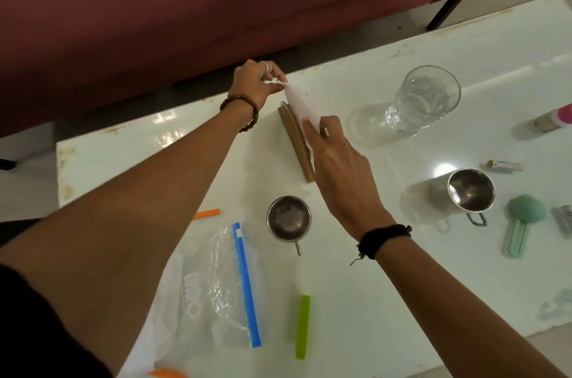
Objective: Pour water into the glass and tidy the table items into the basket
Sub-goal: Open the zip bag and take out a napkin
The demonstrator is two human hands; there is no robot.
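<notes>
Both hands on the white napkin [298, 106]: left hand [258, 85] pinches its far corner, right hand [335, 160] its near end. It stretches along the wooden holder [294, 142], whose long axis runs away from the person.

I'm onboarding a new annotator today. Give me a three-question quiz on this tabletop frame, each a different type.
1. True or false: the glass stands upright.
2. What do both hands hold? A) zip bag B) tissue C) green clip
3. Fill in: the number of steel cups on the table is ___.

Key:
1. True.
2. B: left hand and right hand pinch the tissue over the wooden holder.
3. Two: one cup, another.
</notes>
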